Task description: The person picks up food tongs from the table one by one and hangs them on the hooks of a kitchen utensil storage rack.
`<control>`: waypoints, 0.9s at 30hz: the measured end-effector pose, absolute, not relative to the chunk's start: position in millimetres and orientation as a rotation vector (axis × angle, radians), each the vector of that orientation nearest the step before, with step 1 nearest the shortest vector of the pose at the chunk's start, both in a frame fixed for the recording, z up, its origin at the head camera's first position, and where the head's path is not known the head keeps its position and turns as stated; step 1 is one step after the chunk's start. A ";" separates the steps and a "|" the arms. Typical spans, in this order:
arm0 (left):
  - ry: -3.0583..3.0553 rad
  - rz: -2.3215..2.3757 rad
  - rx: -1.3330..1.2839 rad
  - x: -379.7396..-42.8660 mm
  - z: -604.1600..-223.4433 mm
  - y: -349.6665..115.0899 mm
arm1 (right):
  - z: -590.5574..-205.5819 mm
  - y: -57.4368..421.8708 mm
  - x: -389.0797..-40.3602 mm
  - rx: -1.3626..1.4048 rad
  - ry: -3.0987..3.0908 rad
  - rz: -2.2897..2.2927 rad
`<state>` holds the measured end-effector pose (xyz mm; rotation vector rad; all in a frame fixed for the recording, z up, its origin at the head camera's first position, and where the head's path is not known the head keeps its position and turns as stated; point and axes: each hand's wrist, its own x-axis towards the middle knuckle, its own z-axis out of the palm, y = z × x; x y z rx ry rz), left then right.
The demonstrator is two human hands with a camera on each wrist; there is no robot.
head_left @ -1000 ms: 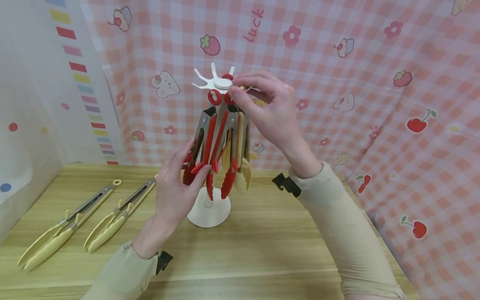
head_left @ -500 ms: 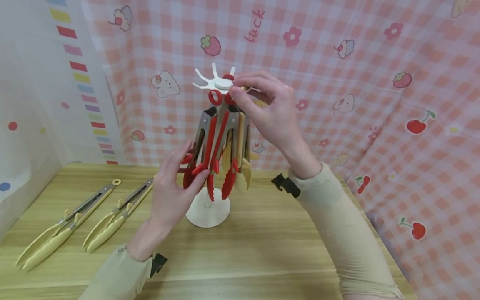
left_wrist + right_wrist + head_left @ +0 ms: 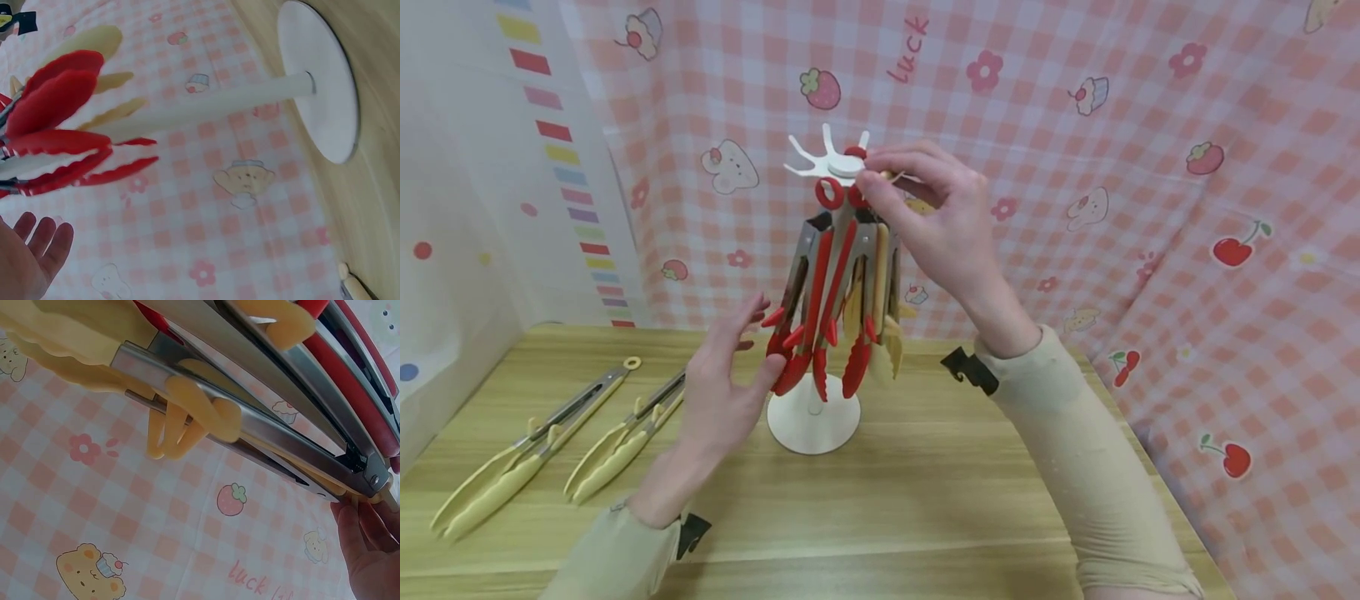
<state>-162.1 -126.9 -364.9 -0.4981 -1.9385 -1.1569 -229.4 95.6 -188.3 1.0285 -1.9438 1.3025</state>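
Note:
Red-tipped tongs and yellow-tipped tongs hang from a white stand with spread hooks. My right hand is up at the hooks, its thumb and fingers pinching the ring end of a pair of yellow tongs, largely hidden by the fingers. Lower on the left, my left hand has its fingers loosely extended, with the thumb right at the tip of a red pair. In the left wrist view, the left hand shows below the red tips, holding nothing.
The stand's round white base rests on the wooden table. Two more yellow tongs lie to the left, one farther out and one nearer the stand. A pink checked cloth hangs behind.
My left hand has moved left and slightly down, coming away from the red tongs, whose tips now show more fully. My right hand keeps its pinch at the hooks.

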 end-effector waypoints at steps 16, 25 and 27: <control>-2.031 -1.088 -0.414 -160.3 -379.8 -156.9 | -189.8 95.0 -230.1 1.040 -1.916 1.316; -2.266 -0.998 -0.327 -160.8 -382.3 -173.6 | -190.4 94.5 -231.2 1.042 -1.899 1.325; -2.322 -0.967 -0.322 -161.2 -382.4 -178.0 | -190.5 94.3 -231.2 1.046 -1.896 1.330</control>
